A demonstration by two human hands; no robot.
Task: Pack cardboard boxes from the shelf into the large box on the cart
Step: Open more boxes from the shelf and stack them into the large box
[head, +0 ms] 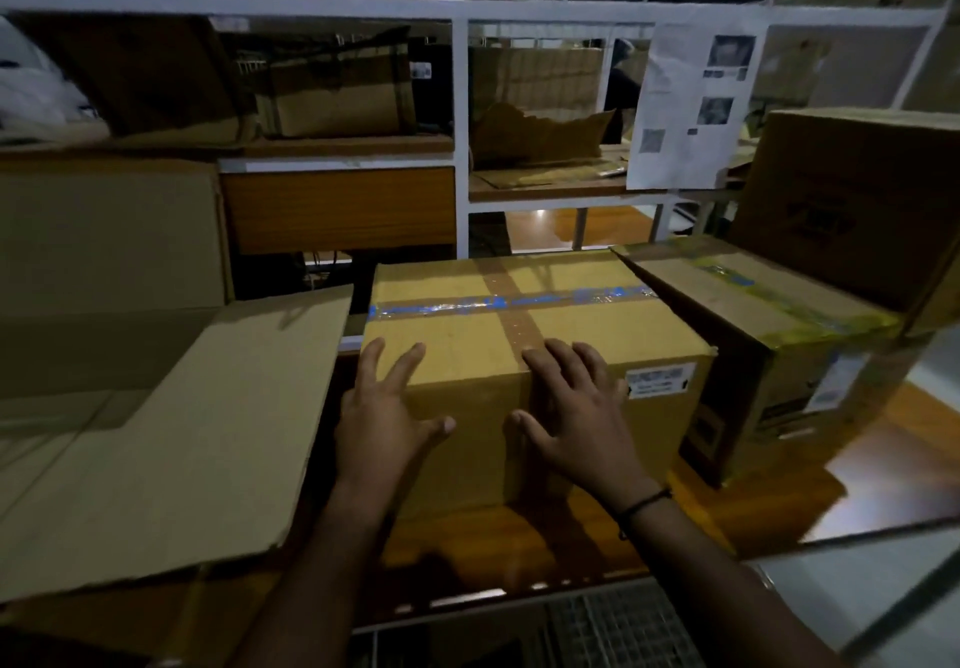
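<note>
Both hands flat on a sealed box (pixel 519 324) on the shelf (pixel 597 527).

The box is tan cardboard and stands upright on the wooden shelf board near its front edge. Brown tape runs front to back over the top, crossed by clear tape with blue print, and a white label sits on the front face at the upper right. The left hand (pixel 387 407) lies at the front-left corner with fingers spread and straight and the thumb on the front face. The right hand (pixel 571 418) lies over the top front edge, fingers apart, not curled. A second box (pixel 769 335) stands just beside it on the right. A big flap (pixel 171 433) lies to the left.
</note>
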